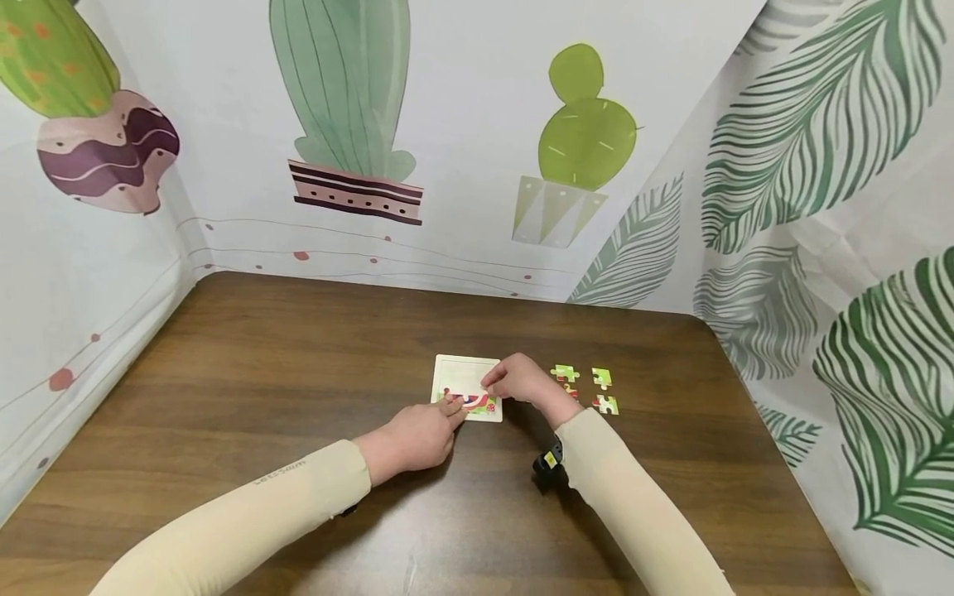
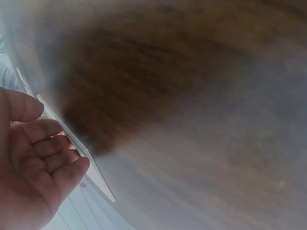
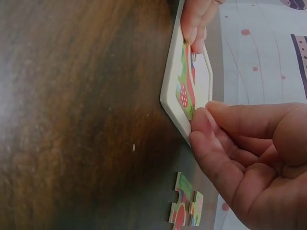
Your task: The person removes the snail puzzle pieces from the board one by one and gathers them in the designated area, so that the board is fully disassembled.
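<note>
A square, pale puzzle tray [image 1: 465,364] lies on the table, colourful pieces [image 1: 480,406] along its near side and bare board at the far side. My left hand [image 1: 423,434] rests at the tray's near left, its fingertips touching the pieces. From the left wrist, the left hand [image 2: 41,158] shows loosely bent fingers beside the tray edge. At the tray's right side, my right hand [image 1: 517,379] brings thumb and forefinger together. In the right wrist view, the right hand [image 3: 254,153] pinches a puzzle piece at the tray's rim; the fingertips hide most of it.
Several loose puzzle pieces [image 1: 605,405] lie on the brown wooden table [image 1: 313,356] to the right of the tray, one partly behind the right wrist. A printed cloth [image 1: 477,165] with cacti and leaves stands around the table's back and sides.
</note>
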Action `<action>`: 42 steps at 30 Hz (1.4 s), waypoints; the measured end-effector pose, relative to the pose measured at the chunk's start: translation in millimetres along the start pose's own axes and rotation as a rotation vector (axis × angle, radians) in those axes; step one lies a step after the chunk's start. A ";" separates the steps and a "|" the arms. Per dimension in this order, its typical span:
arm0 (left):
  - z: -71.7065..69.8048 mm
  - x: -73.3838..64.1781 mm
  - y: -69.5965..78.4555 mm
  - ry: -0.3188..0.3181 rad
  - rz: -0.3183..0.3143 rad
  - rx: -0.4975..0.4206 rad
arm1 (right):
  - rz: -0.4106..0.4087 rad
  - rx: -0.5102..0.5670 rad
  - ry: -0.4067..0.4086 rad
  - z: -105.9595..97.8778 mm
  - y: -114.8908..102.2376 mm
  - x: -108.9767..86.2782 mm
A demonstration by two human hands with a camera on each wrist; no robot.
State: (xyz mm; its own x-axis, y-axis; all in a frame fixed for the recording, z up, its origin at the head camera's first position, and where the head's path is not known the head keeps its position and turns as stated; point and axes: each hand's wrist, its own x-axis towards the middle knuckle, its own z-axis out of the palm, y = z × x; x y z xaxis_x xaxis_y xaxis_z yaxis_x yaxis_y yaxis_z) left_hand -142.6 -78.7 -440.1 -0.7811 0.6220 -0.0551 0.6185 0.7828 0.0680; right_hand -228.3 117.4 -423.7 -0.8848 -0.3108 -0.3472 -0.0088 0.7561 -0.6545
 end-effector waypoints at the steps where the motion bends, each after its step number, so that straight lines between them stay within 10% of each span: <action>1: 0.2 0.4 0.2 -0.004 -0.004 -0.001 | 0.001 0.004 0.002 0.3 0.3 0.2; 42: -0.1 0.1 -0.3 -0.010 -0.041 -0.085 | 0.043 0.178 -0.105 -5.8 12.5 14.0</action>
State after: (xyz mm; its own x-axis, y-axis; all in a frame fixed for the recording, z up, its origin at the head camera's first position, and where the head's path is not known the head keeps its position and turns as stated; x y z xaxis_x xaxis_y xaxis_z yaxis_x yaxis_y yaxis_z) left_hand -142.9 -78.9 -440.0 -0.8042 0.5903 -0.0693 0.5765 0.8032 0.1502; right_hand -243.6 125.8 -432.9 -0.8291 -0.3456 -0.4394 0.1188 0.6592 -0.7425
